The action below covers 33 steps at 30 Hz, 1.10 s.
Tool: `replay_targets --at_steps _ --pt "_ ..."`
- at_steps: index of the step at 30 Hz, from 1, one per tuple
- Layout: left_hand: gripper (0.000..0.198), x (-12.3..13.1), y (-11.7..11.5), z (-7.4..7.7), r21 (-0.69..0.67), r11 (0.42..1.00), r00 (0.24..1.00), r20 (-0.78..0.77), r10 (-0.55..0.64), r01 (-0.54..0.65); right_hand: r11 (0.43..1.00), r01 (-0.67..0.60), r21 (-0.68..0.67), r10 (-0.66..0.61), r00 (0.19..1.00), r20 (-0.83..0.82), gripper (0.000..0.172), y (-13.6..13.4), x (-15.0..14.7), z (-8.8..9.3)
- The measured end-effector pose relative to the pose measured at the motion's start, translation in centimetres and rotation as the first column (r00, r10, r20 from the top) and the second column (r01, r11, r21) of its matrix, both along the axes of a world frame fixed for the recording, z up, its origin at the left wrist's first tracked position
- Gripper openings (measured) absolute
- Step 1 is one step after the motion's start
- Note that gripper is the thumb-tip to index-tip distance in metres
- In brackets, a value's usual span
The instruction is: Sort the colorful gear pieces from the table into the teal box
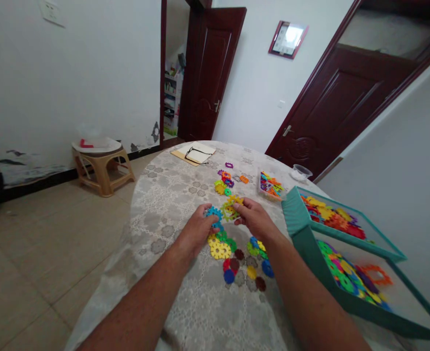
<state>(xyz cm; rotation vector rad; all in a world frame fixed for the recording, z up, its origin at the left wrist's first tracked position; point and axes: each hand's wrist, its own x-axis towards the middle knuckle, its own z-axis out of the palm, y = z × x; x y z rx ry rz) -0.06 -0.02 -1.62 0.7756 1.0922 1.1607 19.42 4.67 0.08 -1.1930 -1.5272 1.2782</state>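
Observation:
My left hand [201, 225] is closed on blue toothed plastic pieces [214, 213], thumb on top. My right hand [253, 217] pinches yellow and lime toothed pieces [230, 208] by their right edge. The two held groups are close side by side; whether they touch I cannot tell. Just below my left hand lie green discs [231, 243] and yellow linked pieces [220, 251]. Nearer to me are red, brown and dark blue discs [229, 276]. A blue, green and yellow cluster [253, 247] is partly hidden by my right forearm.
Farther back lie a colourful cluster [221, 187], an orange piece [244, 179] and a purple ring [229, 165]. Glasses [196, 157] rest on an open notebook [205, 148]. On the right stand a clear tub [269, 196] and a teal two-part box [296, 214] filled with plastic pieces.

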Motion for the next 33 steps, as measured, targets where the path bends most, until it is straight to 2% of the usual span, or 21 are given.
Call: replay_targets --at_steps 3,8,10,13,16,19,24,28,30,33 --pt "0.060 0.2 -0.4 -0.1 0.057 0.997 0.998 0.027 -0.049 0.047 0.999 -0.031 -0.004 0.032 0.999 0.042 0.033 -1.7 -1.6 -0.1" --pt "0.047 0.5 -0.5 -0.6 0.052 0.998 0.999 0.026 -0.043 0.042 0.992 -0.065 0.109 0.030 0.956 0.292 0.035 -2.2 -3.1 -1.2" --pt "0.045 0.5 -0.3 -0.7 0.035 0.999 1.000 0.007 -0.023 0.023 0.990 -0.054 0.132 0.013 0.954 0.299 0.039 -1.7 -3.0 -1.5" --pt "0.041 0.3 0.1 -0.6 -0.002 1.000 1.000 -0.012 0.020 -0.020 0.992 0.071 0.103 -0.096 0.958 0.270 0.037 -0.1 -2.2 -1.8" --pt "0.043 0.2 0.3 -0.3 -0.035 0.999 0.999 0.012 0.041 -0.041 0.972 0.161 0.174 -0.225 0.861 0.456 0.030 2.0 -0.7 -2.0" --pt "0.045 0.2 0.4 -0.3 -0.053 0.998 0.999 0.045 0.019 -0.017 0.954 0.144 0.262 -0.275 0.764 0.583 0.030 3.7 0.6 -2.4" --pt "0.045 0.4 0.9 -0.9 -0.097 0.995 0.998 0.060 0.031 -0.026 0.955 0.022 0.294 -0.221 0.713 0.665 0.050 4.8 0.8 -3.4" --pt "0.044 0.4 1.3 -1.0 -0.095 0.995 0.997 0.070 0.038 -0.032 0.962 -0.008 0.271 -0.190 0.696 0.693 0.056 5.1 0.5 -3.6" --pt "0.044 0.4 1.4 -1.0 -0.093 0.995 0.996 0.082 0.044 -0.036 0.961 0.012 0.278 -0.207 0.698 0.686 0.048 5.0 0.6 -3.4" --pt "0.044 0.3 1.3 -0.9 -0.092 0.995 0.995 0.090 0.045 -0.037 0.950 0.067 0.306 -0.261 0.710 0.655 0.021 4.1 1.1 -2.9"
